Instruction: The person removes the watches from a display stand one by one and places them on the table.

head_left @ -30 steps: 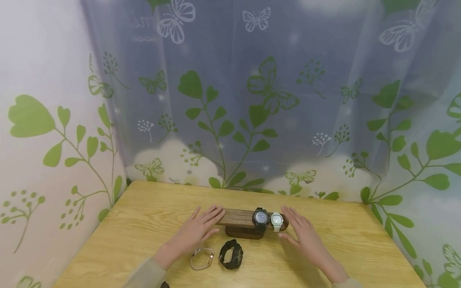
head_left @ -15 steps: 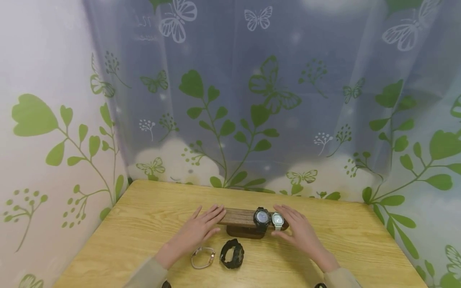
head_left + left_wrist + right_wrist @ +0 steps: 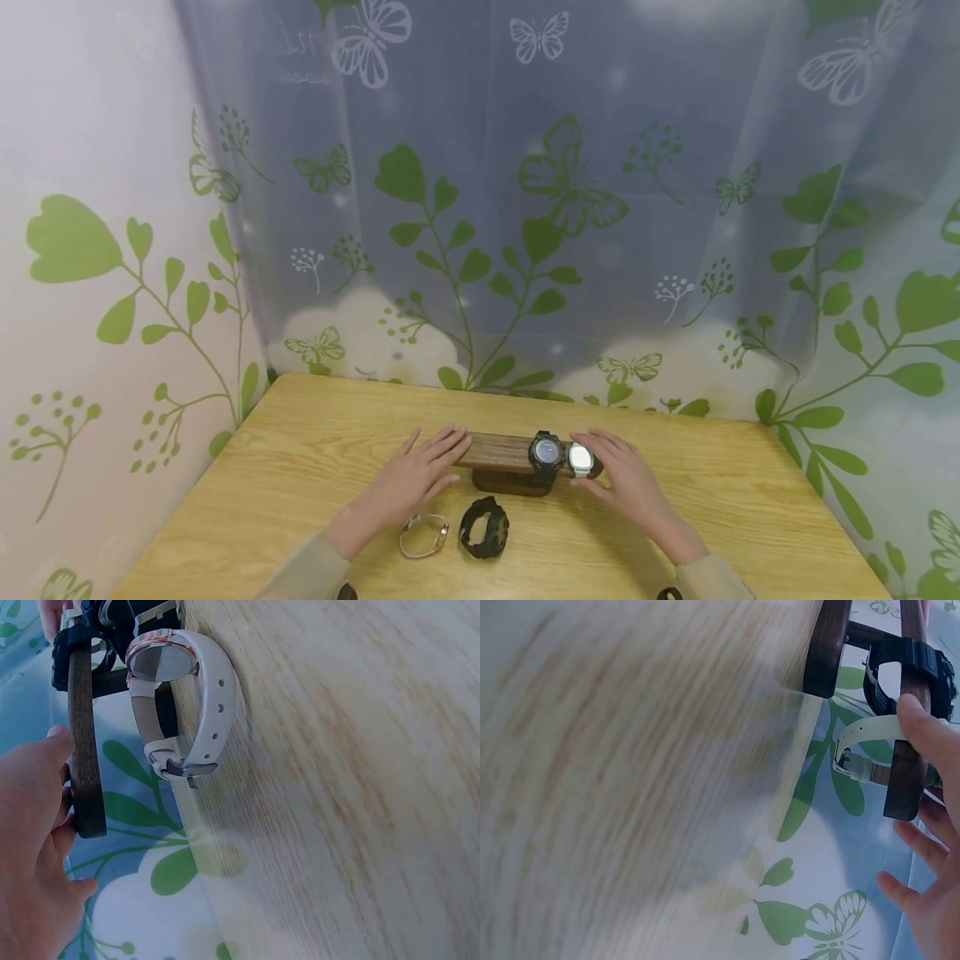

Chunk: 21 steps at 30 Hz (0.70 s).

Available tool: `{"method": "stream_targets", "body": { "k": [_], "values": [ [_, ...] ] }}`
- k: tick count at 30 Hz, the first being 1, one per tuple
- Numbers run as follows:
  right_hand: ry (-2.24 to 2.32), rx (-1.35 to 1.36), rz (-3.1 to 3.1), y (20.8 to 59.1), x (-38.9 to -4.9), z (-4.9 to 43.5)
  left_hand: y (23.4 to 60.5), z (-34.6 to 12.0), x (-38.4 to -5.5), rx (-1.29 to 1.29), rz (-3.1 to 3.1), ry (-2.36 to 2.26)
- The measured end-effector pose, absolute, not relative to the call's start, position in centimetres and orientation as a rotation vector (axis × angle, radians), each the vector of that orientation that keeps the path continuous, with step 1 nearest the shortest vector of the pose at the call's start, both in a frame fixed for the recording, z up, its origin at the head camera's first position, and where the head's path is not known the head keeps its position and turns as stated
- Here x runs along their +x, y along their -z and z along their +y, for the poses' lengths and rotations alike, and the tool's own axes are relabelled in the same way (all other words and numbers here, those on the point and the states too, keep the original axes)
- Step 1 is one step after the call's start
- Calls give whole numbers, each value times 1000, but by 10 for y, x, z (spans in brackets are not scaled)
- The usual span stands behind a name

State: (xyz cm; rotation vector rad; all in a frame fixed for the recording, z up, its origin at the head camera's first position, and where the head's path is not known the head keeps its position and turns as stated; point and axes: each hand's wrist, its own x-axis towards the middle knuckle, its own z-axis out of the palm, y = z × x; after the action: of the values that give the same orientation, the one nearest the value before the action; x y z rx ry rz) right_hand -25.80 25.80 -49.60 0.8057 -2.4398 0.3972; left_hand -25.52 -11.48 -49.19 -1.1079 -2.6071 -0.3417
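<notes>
A dark wooden watch stand (image 3: 495, 451) has a horizontal bar on a base. My left hand (image 3: 408, 483) holds the bar's left end, with thumb in front and fingers over and behind it, as the left wrist view shows. A black watch (image 3: 547, 451) is strapped round the bar's right half. Beside it, nearer the right end, a white square-faced watch (image 3: 580, 458) loops round the bar, its buckled strap (image 3: 862, 765) hanging below. My right hand (image 3: 630, 483) pinches this white watch at the bar, the thumb on its strap and the fingers behind.
In front of the stand on the wooden table (image 3: 337, 425) lie a white-strapped watch with a rose-gold case (image 3: 180, 705) and a second black watch (image 3: 484, 529). A patterned curtain (image 3: 480, 208) hangs behind the table and along its sides.
My right hand has moved left from beside the bar's right end onto the white watch, its thumb coming to the strap. The left hand stays on the bar's left end.
</notes>
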Motion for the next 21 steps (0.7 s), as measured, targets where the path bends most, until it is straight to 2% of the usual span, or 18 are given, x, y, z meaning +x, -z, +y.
{"method": "stream_targets", "body": {
  "k": [21],
  "values": [
    [-367, 771, -2432, 491, -252, 283, 495, -114, -258, -1097, -2622, 349]
  ]
}}
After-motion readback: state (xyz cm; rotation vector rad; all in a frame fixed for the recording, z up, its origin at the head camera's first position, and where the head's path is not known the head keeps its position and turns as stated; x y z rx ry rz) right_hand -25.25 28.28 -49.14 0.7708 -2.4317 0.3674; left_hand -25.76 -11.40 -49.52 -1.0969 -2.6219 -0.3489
